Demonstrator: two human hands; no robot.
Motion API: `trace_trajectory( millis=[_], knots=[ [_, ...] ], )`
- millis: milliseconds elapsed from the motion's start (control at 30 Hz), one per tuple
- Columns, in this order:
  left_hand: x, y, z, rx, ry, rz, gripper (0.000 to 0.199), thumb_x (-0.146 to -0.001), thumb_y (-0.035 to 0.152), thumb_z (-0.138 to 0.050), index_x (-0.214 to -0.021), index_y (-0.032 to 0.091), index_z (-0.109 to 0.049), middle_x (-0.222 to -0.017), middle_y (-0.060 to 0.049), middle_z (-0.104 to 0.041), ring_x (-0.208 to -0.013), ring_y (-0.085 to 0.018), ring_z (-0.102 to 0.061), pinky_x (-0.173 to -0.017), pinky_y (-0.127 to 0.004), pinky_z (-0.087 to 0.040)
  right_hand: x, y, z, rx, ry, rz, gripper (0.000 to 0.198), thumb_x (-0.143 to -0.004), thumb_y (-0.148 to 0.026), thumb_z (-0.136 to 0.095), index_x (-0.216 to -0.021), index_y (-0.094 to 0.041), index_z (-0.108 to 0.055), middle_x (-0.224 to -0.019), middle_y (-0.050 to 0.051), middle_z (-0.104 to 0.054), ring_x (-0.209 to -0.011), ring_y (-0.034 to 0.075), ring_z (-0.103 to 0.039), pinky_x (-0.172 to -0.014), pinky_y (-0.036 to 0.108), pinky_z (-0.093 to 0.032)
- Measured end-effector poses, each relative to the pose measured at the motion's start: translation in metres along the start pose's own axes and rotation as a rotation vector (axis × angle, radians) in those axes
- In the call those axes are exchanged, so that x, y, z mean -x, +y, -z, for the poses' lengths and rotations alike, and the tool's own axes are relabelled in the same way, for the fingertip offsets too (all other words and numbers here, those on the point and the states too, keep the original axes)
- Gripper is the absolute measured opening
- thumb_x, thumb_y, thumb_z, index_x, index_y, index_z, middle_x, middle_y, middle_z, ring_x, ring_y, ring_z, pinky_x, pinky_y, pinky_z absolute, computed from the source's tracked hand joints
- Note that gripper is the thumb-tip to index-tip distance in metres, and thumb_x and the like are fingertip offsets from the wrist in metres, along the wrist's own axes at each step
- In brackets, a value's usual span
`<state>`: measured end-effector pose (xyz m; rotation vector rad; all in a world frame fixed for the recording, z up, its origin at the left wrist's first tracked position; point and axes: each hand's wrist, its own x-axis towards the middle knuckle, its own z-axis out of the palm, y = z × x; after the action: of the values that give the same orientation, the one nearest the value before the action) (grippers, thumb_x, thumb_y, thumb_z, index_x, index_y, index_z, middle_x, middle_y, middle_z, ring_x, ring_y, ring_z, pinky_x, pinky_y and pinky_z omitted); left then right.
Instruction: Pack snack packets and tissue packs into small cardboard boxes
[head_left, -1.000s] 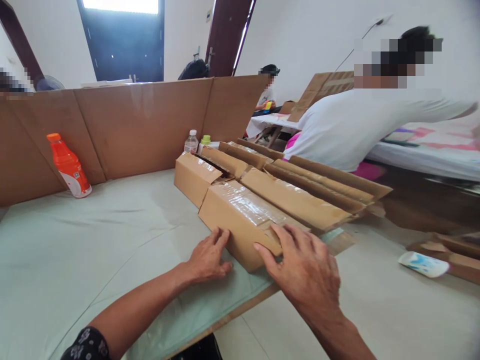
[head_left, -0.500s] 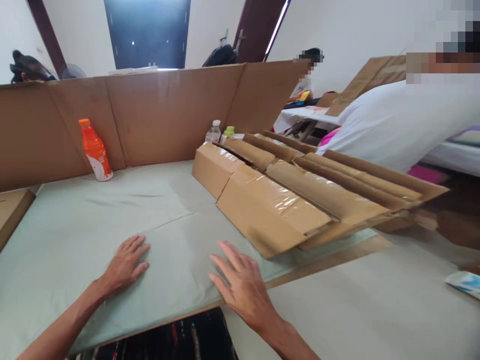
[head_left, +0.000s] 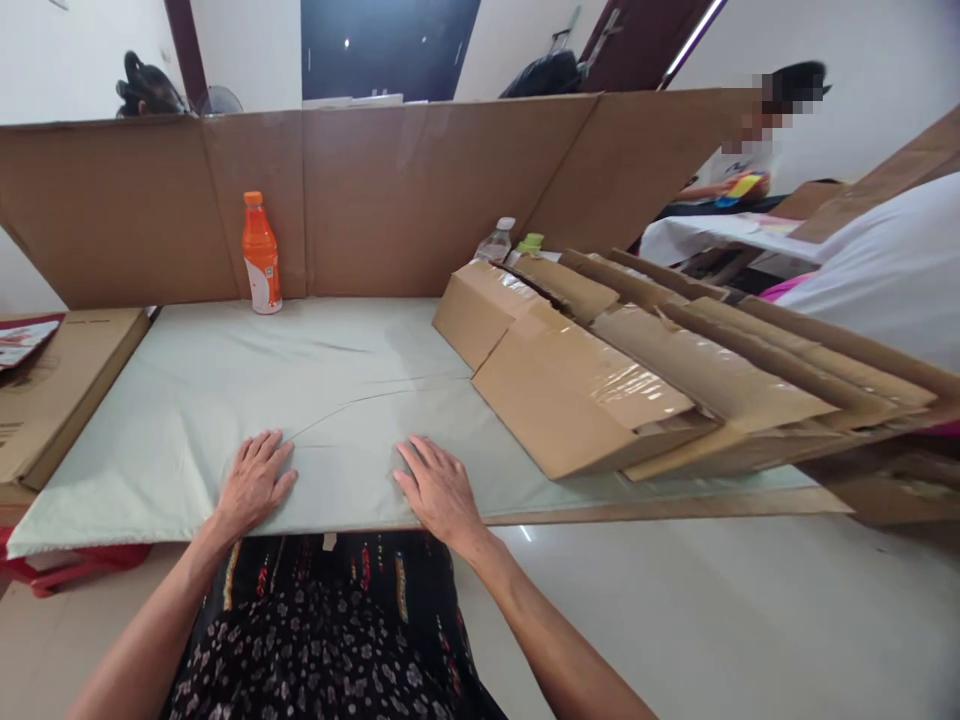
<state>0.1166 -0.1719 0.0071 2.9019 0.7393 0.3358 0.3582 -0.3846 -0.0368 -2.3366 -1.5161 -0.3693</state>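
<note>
My left hand lies flat near the front edge of a table under a pale green cloth, fingers spread and nothing in them. To its right, my right hand also rests palm down on the cloth, fingers apart, holding nothing. A thin crease runs across the cloth between and beyond the hands. Right of my right hand stands a slanted row of taped cardboard compartments; the hand does not touch it. An orange bottle is upright at the back of the table.
A tall cardboard panel closes off the table's back. Clear and green-capped bottles stand behind the compartments. At the left lies a flat cardboard box. A person in a white sleeve is close on the right; others sit farther off.
The view has swung left and down, so the table sits squarer and my lap shows. My right hand, lifted or hovering before, now lies on the cloth nearer my left.
</note>
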Motion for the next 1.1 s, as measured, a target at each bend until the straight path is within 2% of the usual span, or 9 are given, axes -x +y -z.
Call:
trace_trajectory(
  millis=[467,933,1100],
  knots=[
    [0.002,0.013,0.009,-0.009,-0.058,0.07,0.041,-0.099,0.033,-0.05,-0.138,0.022,-0.058,-0.157,-0.011,-0.051,-0.15,-0.031,-0.039,-0.124,-0.051,-0.029,0.004,-0.003,0.003,-0.026,-0.034,-0.052,0.039,-0.103,-0.032,-0.043,-0.133,-0.018,-0.064,-0.145,0.017,-0.06,-0.136,0.032,-0.051,-0.107,0.045,-0.041],
    [0.005,0.007,0.004,-0.013,-0.003,0.066,0.039,-0.098,0.032,-0.054,-0.134,0.019,-0.061,-0.154,-0.013,-0.055,-0.146,-0.031,-0.046,-0.122,-0.05,-0.034,0.005,-0.004,0.0,-0.049,0.001,-0.047,0.038,-0.101,-0.03,-0.045,-0.13,-0.017,-0.066,-0.142,0.017,-0.063,-0.133,0.031,-0.054,-0.106,0.046,-0.044],
    [0.006,0.0,-0.002,0.006,0.054,0.057,0.038,-0.097,0.031,-0.053,-0.132,0.02,-0.063,-0.151,-0.012,-0.057,-0.144,-0.031,-0.048,-0.121,-0.052,-0.037,0.004,-0.002,-0.001,-0.046,0.003,-0.054,0.039,-0.1,-0.031,-0.048,-0.133,-0.019,-0.066,-0.142,0.016,-0.063,-0.135,0.03,-0.054,-0.107,0.046,-0.043]
  ],
)
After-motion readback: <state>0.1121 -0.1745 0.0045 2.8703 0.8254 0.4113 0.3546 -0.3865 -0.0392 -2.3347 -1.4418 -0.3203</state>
